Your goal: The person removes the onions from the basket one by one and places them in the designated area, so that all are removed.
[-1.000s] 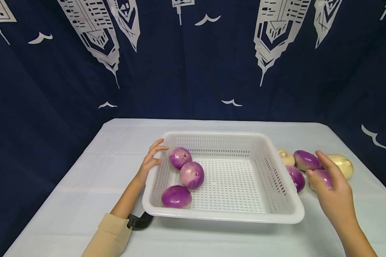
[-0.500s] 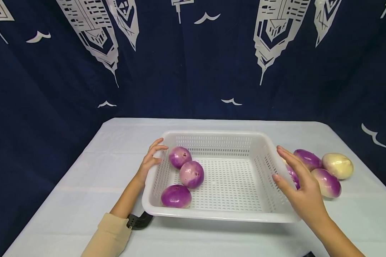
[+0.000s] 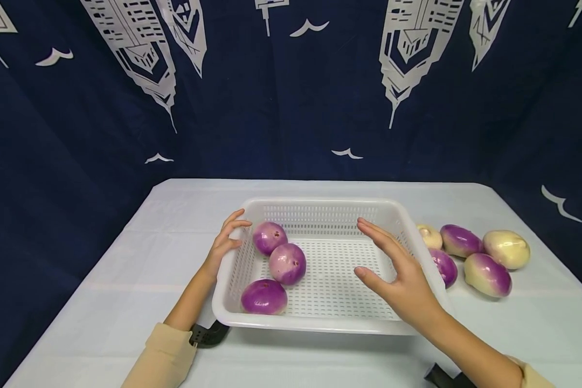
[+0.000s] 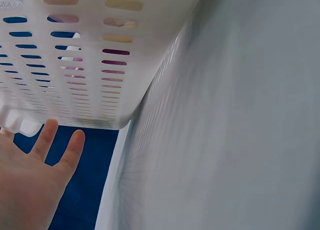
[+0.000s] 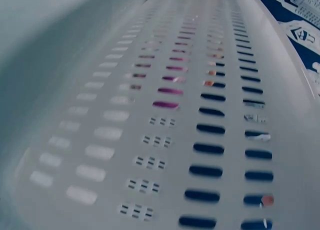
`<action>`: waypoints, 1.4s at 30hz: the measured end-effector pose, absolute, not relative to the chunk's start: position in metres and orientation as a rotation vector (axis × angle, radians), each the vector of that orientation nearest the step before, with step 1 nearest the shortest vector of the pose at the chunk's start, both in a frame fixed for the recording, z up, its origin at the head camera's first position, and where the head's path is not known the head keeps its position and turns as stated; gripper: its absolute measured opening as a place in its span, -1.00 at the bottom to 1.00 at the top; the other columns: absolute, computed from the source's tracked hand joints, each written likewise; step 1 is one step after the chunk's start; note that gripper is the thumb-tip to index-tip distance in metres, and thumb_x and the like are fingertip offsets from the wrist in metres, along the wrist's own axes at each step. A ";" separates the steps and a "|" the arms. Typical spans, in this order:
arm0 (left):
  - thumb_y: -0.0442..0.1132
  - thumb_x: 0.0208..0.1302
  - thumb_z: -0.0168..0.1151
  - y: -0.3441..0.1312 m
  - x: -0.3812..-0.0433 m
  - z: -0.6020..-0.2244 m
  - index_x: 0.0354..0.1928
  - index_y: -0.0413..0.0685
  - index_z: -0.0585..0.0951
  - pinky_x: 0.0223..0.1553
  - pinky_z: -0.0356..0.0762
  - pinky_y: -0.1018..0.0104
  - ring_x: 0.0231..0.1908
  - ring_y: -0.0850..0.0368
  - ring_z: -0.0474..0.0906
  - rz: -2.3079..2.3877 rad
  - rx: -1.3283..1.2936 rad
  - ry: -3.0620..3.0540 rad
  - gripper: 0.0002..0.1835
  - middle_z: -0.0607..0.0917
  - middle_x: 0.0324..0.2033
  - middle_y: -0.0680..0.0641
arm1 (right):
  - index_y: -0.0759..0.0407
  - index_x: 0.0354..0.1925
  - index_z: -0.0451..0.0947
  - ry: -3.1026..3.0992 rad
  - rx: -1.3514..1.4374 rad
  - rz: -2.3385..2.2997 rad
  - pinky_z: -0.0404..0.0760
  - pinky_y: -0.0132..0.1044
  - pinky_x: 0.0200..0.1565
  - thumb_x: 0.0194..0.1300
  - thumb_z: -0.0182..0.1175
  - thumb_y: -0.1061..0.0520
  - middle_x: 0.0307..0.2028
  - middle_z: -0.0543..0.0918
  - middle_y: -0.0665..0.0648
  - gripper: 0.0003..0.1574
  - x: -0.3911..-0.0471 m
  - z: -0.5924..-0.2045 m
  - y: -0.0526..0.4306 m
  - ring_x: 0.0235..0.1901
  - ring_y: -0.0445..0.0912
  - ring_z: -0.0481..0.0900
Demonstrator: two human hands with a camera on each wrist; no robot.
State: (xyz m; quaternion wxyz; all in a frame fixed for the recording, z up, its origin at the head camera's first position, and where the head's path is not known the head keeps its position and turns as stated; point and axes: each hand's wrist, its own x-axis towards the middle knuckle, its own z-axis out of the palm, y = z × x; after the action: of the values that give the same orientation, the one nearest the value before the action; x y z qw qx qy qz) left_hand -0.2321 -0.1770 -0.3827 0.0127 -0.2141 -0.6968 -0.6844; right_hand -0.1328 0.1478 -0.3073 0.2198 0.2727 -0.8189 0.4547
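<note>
A white plastic basket (image 3: 330,326) with slotted walls stands on the table. Three glossy purple, egg-shaped vegetables lie along its left side: a rear one (image 3: 270,238), a paler middle one (image 3: 288,264) and a front one (image 3: 264,297). At the basket's left rim my left hand (image 3: 220,250) has its fingers spread, the tips at or very near the rim. My right hand (image 3: 402,277) is over the basket's right part, thumb and fingers apart, holding nothing. The right wrist view shows the basket's slotted wall (image 5: 175,125) close up; the left one shows its outside (image 4: 90,20).
Several similar vegetables lie right of the basket, among them a cream one (image 3: 506,249), a purple-and-cream one (image 3: 487,275) and a purple one (image 3: 461,241). A white cloth covers the table (image 3: 102,302). Behind hangs a dark blue printed curtain (image 3: 281,108).
My right hand has moved left, from above the loose vegetables across the right rim to over the basket. My left hand and the basket's contents look unchanged.
</note>
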 end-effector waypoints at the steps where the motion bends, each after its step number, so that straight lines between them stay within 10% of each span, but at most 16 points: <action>1: -0.35 0.00 -0.22 -0.177 -0.232 -0.383 -0.01 0.09 0.41 0.07 0.29 -0.12 0.34 -0.15 -0.19 -2.134 -0.666 -2.170 -0.54 -0.12 0.39 -0.04 | 0.04 0.26 0.26 -2.272 0.763 1.257 0.14 -0.67 0.18 -0.01 0.26 0.33 0.26 0.34 0.02 -0.16 -0.133 -0.307 0.145 0.25 -0.37 0.20; 6: -0.36 0.00 -0.22 -0.177 -0.231 -0.383 -0.04 0.20 0.42 0.04 0.33 -0.04 0.33 -0.14 -0.16 -2.146 -0.658 -2.170 -0.54 -0.11 0.39 -0.01 | -0.08 0.29 0.21 -2.367 0.775 1.245 0.18 -0.63 0.19 0.05 0.26 0.22 0.28 0.31 -0.02 -0.16 -0.136 -0.303 0.131 0.26 -0.33 0.20; 15: -0.36 0.00 -0.22 -0.177 -0.231 -0.382 0.03 -0.07 0.38 0.03 0.33 -0.02 0.33 -0.14 -0.16 -2.146 -0.662 -2.170 -0.53 -0.11 0.39 -0.01 | -0.18 0.32 0.12 -2.556 0.826 1.296 0.24 0.15 0.20 0.09 0.24 0.01 0.33 0.22 -0.06 -0.14 -0.137 -0.297 0.106 0.33 -0.03 0.15; 22: -0.35 -0.01 -0.22 -0.175 -0.232 -0.383 0.09 -0.38 0.25 0.05 0.31 -0.03 0.34 -0.14 -0.18 -2.113 -0.665 -2.196 -0.47 -0.12 0.39 -0.02 | -0.19 0.31 0.12 -2.633 0.876 1.295 0.21 0.17 0.21 0.07 0.25 -0.09 0.34 0.19 -0.09 -0.13 -0.138 -0.297 0.090 0.34 -0.05 0.12; 36: -0.37 -0.01 -0.22 -0.177 -0.231 -0.383 -0.02 0.12 0.41 0.03 0.35 0.01 0.32 -0.15 -0.13 -2.170 -0.661 -2.156 -0.53 -0.14 0.39 -0.03 | -0.10 0.31 0.16 -2.713 0.980 1.312 0.35 0.08 0.15 0.06 0.26 -0.11 0.34 0.20 0.01 -0.12 -0.142 -0.298 0.070 0.31 -0.02 0.20; 42: -0.37 -0.01 -0.23 -0.177 -0.231 -0.383 0.04 -0.11 0.35 -0.01 0.41 0.03 0.28 -0.19 -0.04 -2.172 -0.673 -2.155 -0.53 -0.14 0.39 0.00 | -0.03 0.31 0.18 -2.777 0.990 1.273 0.37 0.08 0.14 0.06 0.26 -0.11 0.32 0.22 0.06 -0.12 -0.149 -0.297 0.059 0.29 0.04 0.22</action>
State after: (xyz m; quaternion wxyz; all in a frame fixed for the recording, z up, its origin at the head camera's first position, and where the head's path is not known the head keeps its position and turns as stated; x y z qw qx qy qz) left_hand -0.2309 -0.1770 -0.3834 0.0043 -0.2149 -0.6879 -0.6932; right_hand -0.1489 0.0585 -0.2967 -0.0348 0.3080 -0.8643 0.3961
